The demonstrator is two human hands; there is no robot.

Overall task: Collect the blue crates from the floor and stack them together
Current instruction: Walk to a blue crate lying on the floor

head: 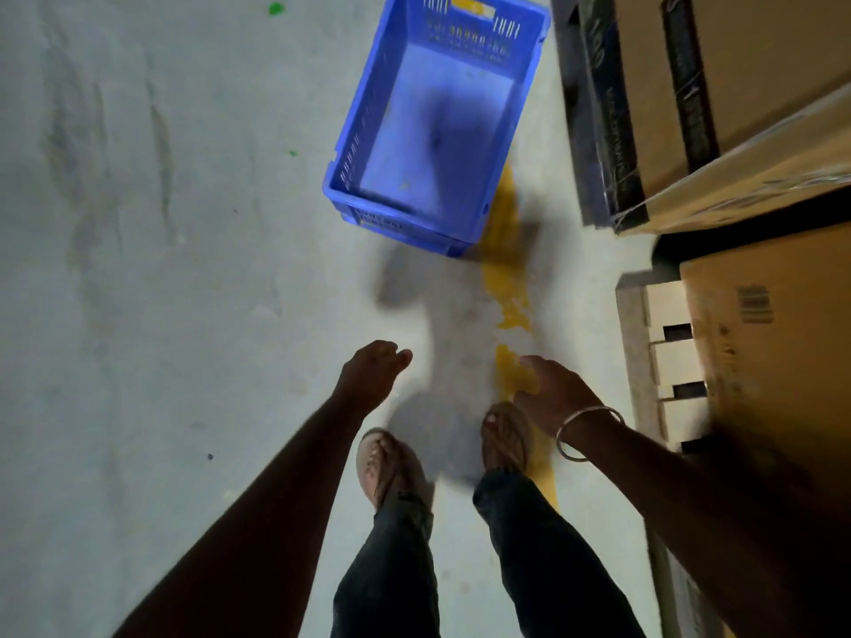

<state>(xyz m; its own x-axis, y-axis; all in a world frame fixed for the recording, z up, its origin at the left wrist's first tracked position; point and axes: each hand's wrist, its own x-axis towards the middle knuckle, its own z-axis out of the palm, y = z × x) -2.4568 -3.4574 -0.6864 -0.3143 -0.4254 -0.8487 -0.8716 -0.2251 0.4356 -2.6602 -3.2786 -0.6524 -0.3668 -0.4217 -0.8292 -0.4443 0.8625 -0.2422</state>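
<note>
Grey concrete floor (161,315) is stretching ahead, cardboard boxes (760,131) stacked along the right. One blue crate (437,131) is sitting upright and empty, well ahead of the feet, partly over a yellow floor line (506,269). Left hand (373,368) and right hand (557,393) are reaching forward, fingers loosely curled, holding nothing. This looks like the approach; next is probably bending down and gripping the rim.

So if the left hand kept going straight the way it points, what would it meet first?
Probably the near end wall of the blue slatted plastic crate; the left hand has only bare floor before it, though depth is unclear.
</note>
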